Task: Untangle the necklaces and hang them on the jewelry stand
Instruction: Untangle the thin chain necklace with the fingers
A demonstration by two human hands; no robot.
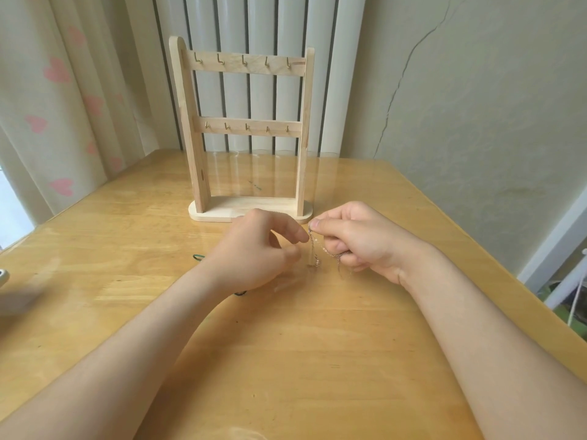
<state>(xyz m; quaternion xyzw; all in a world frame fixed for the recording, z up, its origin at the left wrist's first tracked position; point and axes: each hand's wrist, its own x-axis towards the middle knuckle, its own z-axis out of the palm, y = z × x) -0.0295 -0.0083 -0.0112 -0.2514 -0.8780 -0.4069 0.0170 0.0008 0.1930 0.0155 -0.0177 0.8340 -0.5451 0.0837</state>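
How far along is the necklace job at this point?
Done: nothing hung yet; every hook on the stand is bare. In hand: the right hand pinches a thin chain that dangles in loops, with the left hand close beside it; whether it grips the chain is unclear. Left: freeing that chain, the green cord under the left wrist, and all the hanging.

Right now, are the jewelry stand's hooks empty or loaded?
Empty. Both rows of hooks on the jewelry stand are bare; the right hand pinches the chain.

Thin silver necklaces dangle tangled before upright wooden stand.
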